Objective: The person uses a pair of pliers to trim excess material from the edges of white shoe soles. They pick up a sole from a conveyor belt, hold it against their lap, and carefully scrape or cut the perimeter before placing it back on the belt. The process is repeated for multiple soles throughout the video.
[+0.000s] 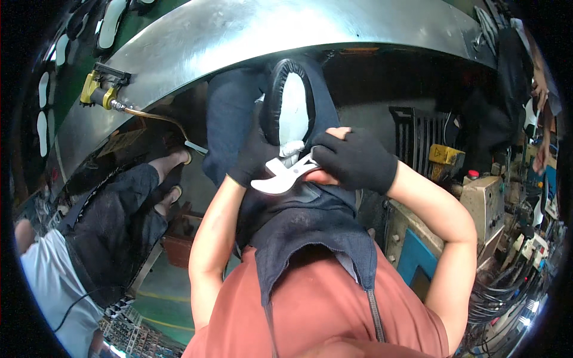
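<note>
— What is held by the fingers?
— Lasting pincers (277,184), pale metal, are gripped by the right hand (356,156), its fingers curled together on the handle. The left hand (253,160) is laid against the near end of a black shoe upper (275,98); its fingers are mostly hidden, so how far they are closed cannot be told. Black gloves are worn on both.

— And where is the shoe placed?
— It is carried on the lap, just below the middle of the tabletop's near edge, with its rounded end turned toward that edge. A pale insole (294,104) is framed by the gathered black rim. The pincers' curved head is held just beside the near end; whether the two are touching cannot be made out.

— What is seen farther out?
— On the metal tabletop (209,45), a yellow pneumatic staple gun (97,95) is laid near the left end, its hose (158,117) hung past the near edge. Beyond the far left corner, pale soles (111,24) are spread over a green surface.
</note>
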`<state>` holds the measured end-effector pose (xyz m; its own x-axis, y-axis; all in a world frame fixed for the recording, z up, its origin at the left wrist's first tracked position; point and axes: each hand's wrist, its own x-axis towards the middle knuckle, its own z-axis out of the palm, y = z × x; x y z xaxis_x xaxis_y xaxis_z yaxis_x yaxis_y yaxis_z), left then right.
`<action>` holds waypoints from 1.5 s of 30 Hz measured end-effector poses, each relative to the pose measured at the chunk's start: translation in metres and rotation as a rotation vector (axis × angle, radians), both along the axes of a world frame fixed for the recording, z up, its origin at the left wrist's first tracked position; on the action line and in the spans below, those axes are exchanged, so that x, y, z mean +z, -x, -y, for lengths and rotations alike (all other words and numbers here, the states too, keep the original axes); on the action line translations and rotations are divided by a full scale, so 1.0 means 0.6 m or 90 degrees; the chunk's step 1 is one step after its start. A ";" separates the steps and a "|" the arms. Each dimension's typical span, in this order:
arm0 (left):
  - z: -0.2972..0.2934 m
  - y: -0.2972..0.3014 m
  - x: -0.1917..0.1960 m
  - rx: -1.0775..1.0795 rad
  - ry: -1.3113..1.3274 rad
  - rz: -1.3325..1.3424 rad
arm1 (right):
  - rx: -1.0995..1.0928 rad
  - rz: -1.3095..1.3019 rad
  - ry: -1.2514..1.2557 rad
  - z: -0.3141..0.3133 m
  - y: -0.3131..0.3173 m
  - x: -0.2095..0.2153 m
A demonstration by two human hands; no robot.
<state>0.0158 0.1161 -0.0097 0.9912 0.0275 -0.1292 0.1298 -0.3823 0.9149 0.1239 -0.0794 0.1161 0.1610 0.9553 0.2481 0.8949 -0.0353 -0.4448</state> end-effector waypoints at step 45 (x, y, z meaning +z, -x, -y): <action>-0.252 0.055 0.039 0.433 0.640 0.185 | -0.690 -0.977 0.059 0.074 0.127 -0.191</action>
<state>-0.0171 0.2673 0.0137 0.8104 0.5611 -0.1686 -0.2289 0.5682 0.7904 0.0476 -0.1238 0.0017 0.6275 0.3013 -0.7180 -0.6494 -0.3062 -0.6961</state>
